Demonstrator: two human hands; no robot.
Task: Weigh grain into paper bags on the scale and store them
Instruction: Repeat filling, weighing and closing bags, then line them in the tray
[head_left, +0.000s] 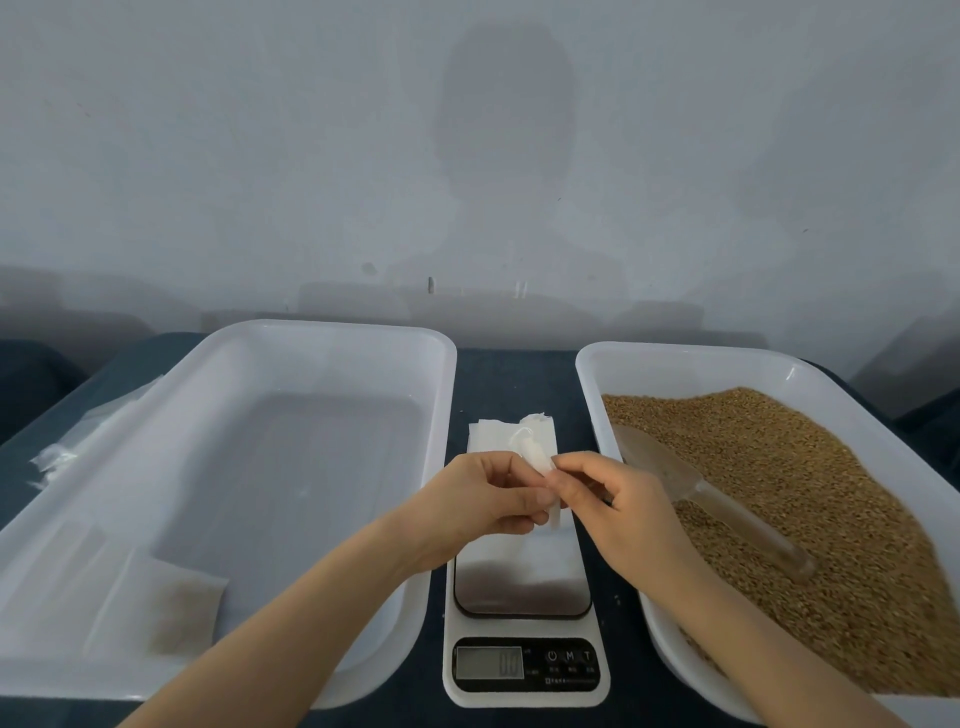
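Nearest the camera, a digital scale (524, 670) sits on the dark worktop (514, 379) between two white trays, its display showing what looks like zero. Just beyond it, the left hand (483, 493) and right hand (618, 499) each pinch the near edge of a white paper bag (519, 441), which lies flat along the scale's platform and holds no grain that can be seen. The step in hand appears to be parting the bag's mouth. Filling would come next, so one hand would need to let go and take up the clear scoop (701, 493) resting on the grain (805, 493) in the right tray (587, 374). One filled bag (166, 608) already lies in the near corner of the left tray (311, 332). Crumpled clear plastic (78, 441) sits further left, before a pale wall.
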